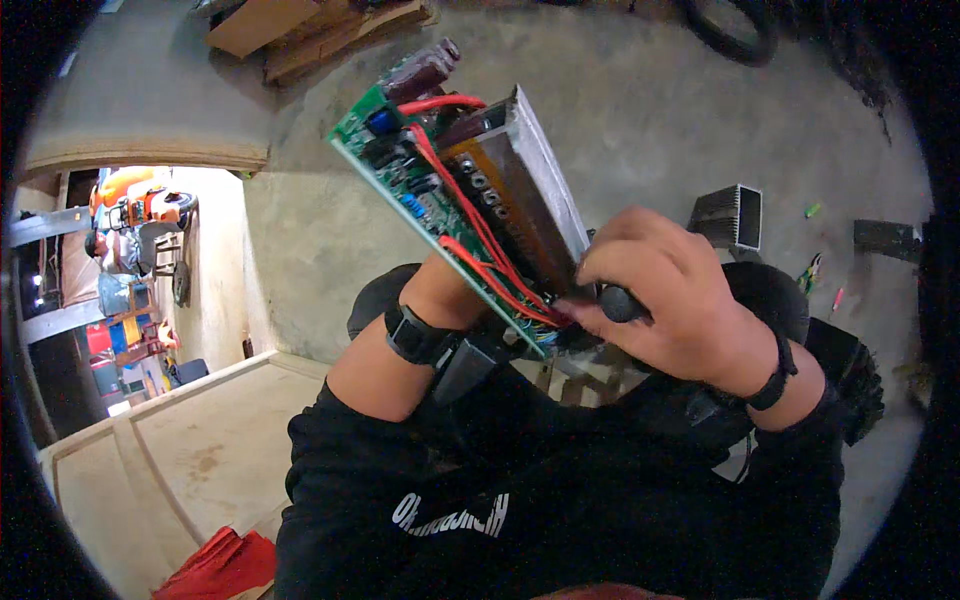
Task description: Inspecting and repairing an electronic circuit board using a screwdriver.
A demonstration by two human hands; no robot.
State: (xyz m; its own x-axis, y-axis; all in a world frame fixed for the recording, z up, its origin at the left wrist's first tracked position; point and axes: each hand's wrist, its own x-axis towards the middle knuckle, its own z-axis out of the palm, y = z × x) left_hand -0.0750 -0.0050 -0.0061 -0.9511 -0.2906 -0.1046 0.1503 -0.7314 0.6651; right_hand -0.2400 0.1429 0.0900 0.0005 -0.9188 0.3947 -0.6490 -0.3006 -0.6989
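A green circuit board point(400, 180) with red cables, components and a long metal heatsink point(540, 180) is raised at a tilt above my lap. My left hand point(440, 280) supports it from underneath, its fingers hidden behind the board. My right hand point(660, 290) is closed around a black round-ended tool handle point(622, 304) at the board's lower right end, thumb and fingertips touching the assembly. The tool's tip is hidden.
A finned metal case point(725, 215) and pliers point(810, 275) lie on the concrete floor point(640, 100) at right. Cardboard point(320, 45) and a black tyre point(730, 30) are beyond. A wooden panel point(180, 440) with red cloth point(220, 560) is lower left. A person point(125, 250) appears through the doorway.
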